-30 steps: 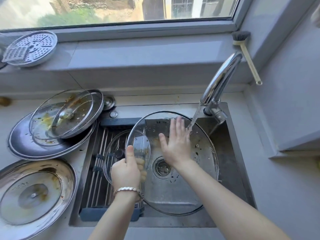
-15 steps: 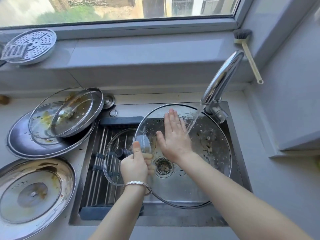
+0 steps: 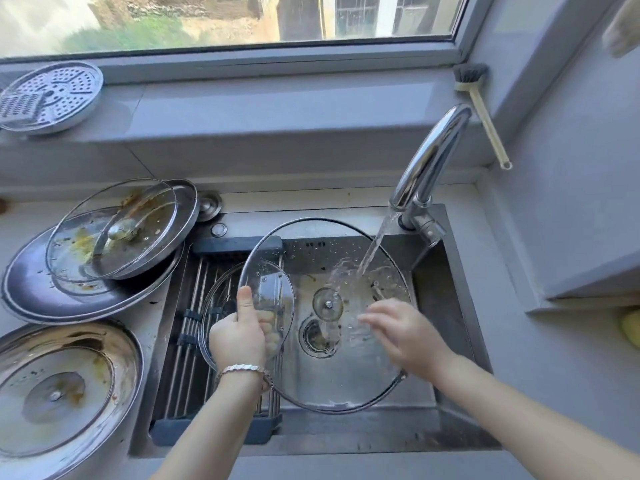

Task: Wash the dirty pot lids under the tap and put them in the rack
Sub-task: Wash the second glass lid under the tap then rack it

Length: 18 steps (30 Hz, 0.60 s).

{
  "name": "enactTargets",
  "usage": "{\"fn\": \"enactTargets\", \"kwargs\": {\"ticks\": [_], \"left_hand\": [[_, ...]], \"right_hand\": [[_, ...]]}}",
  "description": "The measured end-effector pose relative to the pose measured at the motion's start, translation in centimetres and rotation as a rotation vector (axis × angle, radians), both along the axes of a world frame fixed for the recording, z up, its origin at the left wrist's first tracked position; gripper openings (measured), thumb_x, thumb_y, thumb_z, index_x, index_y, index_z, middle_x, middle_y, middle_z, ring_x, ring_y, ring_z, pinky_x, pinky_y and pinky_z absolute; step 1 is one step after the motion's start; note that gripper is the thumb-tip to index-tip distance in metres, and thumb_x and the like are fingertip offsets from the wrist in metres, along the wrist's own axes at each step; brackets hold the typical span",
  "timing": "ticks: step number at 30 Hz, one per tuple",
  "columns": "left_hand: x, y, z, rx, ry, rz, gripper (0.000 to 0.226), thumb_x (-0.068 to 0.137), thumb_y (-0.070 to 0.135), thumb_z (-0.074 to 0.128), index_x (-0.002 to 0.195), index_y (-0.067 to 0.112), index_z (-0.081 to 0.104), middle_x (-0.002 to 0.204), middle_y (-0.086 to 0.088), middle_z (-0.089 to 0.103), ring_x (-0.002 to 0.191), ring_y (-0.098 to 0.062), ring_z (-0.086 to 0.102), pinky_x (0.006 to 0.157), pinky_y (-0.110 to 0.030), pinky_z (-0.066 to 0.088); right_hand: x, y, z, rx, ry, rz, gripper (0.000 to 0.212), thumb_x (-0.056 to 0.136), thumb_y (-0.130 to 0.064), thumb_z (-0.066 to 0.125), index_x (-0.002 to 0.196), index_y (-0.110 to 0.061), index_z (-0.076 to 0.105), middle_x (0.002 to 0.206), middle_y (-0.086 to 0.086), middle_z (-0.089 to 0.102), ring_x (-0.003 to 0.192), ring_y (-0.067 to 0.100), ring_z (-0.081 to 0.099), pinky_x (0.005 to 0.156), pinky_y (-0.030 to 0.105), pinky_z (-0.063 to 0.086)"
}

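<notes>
My left hand (image 3: 239, 336) grips the left rim of a large glass pot lid (image 3: 332, 382), which is held over the sink. Water from the tap (image 3: 429, 161) runs onto the lid's inner face near its centre knob. Fingers spread, my right hand (image 3: 403, 332) lies flat on the wet glass at the lid's right side. A smaller glass lid (image 3: 216, 299) lies on the roll-up rack (image 3: 188, 341) over the sink's left half, partly behind my left hand. Dirty lids wait on the counter at left: a stained glass lid (image 3: 114, 230) on a steel lid (image 3: 41, 292), and another steel lid (image 3: 65, 386) nearer me.
The steel sink (image 3: 450, 306) has its drain (image 3: 315, 336) under the held lid. A perforated steamer plate (image 3: 48, 95) sits on the window sill at left. A dish brush (image 3: 481, 109) leans in the sill's right corner. A wall ledge juts out at right.
My right hand has slid from the upper middle of the glass lid down to its right side. The lid now faces me more flatly, with the water hitting near its centre.
</notes>
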<state>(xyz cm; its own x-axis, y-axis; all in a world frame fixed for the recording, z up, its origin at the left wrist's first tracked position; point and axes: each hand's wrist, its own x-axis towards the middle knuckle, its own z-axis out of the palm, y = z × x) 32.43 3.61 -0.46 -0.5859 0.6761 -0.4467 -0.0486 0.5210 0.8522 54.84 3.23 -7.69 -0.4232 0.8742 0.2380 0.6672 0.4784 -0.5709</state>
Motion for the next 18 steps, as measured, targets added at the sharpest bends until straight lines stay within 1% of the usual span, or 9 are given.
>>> {"fn": "enactTargets", "kwargs": {"ticks": [2,3,5,7,9,12,15,16,18], "left_hand": [[-0.1,0.0,0.3,0.013,0.017,-0.017,0.059,0.089,0.048,0.048,0.057,-0.001,0.059,0.041,-0.007,0.050,0.024,-0.010,0.044,0.029,-0.013,0.033],[-0.2,0.1,0.4,0.020,0.016,-0.022,0.059,0.088,0.048,0.049,0.057,-0.001,0.059,0.038,-0.005,0.049,0.023,-0.009,0.043,0.029,-0.012,0.033],[-0.1,0.4,0.4,0.020,0.029,-0.029,0.059,0.088,0.049,0.050,0.056,0.000,0.059,0.030,0.002,0.046,0.023,-0.009,0.043,0.029,-0.012,0.033],[-0.1,0.5,0.3,0.021,0.027,-0.025,0.059,0.087,0.050,0.050,0.055,0.001,0.060,0.027,0.004,0.045,0.024,-0.010,0.044,0.030,-0.013,0.033],[-0.1,0.6,0.2,0.016,0.018,-0.020,0.060,0.086,0.052,0.049,0.056,0.002,0.062,0.028,0.004,0.047,0.028,-0.015,0.047,0.032,-0.015,0.035],[-0.1,0.7,0.0,0.011,-0.001,0.001,0.061,0.086,0.053,0.048,0.055,0.003,0.061,0.029,0.004,0.048,0.033,-0.020,0.048,0.035,-0.017,0.036],[0.0,1.0,-0.1,0.019,-0.029,0.012,0.061,0.086,0.054,0.048,0.054,0.003,0.060,0.030,0.003,0.049,0.033,-0.020,0.047,0.036,-0.017,0.035],[0.1,1.1,-0.1,0.018,-0.029,0.009,0.061,0.086,0.054,0.048,0.055,0.003,0.061,0.031,0.002,0.049,0.034,-0.021,0.048,0.036,-0.017,0.035],[0.1,1.2,-0.1,0.022,-0.029,0.013,0.061,0.086,0.054,0.048,0.055,0.002,0.060,0.031,0.002,0.049,0.036,-0.021,0.048,0.035,-0.017,0.036]], "right_hand": [[2.0,2.4,1.6,-0.200,0.084,-0.518,0.023,0.092,-0.024,0.048,0.092,-0.009,0.066,0.081,0.001,0.061,0.080,0.019,0.056,0.063,0.029,0.048],[2.8,4.2,2.1,-0.391,0.074,-0.729,0.032,0.094,-0.034,0.047,0.089,-0.007,0.063,0.077,0.002,0.058,0.074,0.022,0.053,0.057,0.027,0.041],[4.0,7.6,2.7,-0.748,0.020,-0.931,0.059,0.092,-0.055,0.035,0.080,-0.003,0.061,0.074,0.008,0.057,0.069,0.027,0.051,0.057,0.027,0.037],[4.5,10.1,2.5,-0.897,0.150,-0.977,0.063,0.091,-0.058,0.032,0.069,-0.004,0.057,0.064,0.007,0.055,0.054,0.024,0.050,0.050,0.025,0.038],[4.6,11.6,1.6,-0.905,0.270,-1.026,0.054,0.095,-0.046,0.034,0.063,-0.007,0.052,0.057,0.003,0.050,0.044,0.019,0.044,0.040,0.020,0.033],[4.3,13.0,0.7,-0.899,0.344,-1.138,0.045,0.097,-0.031,0.035,0.062,-0.008,0.052,0.056,0.003,0.050,0.038,0.018,0.043,0.038,0.018,0.031],[3.6,13.7,0.3,-0.884,0.330,-1.189,0.022,0.094,-0.027,0.037,0.089,-0.013,0.054,0.073,0.006,0.057,0.033,0.018,0.044,0.038,0.020,0.031],[3.4,13.8,0.2,-0.866,0.322,-1.194,0.018,0.093,-0.026,0.039,0.093,-0.015,0.052,0.081,0.007,0.058,0.037,0.018,0.045,0.040,0.021,0.031],[3.1,13.9,0.0,-0.833,0.305,-1.204,0.015,0.090,-0.027,0.040,0.089,-0.017,0.051,0.091,0.008,0.058,0.041,0.018,0.046,0.041,0.022,0.031]]}}
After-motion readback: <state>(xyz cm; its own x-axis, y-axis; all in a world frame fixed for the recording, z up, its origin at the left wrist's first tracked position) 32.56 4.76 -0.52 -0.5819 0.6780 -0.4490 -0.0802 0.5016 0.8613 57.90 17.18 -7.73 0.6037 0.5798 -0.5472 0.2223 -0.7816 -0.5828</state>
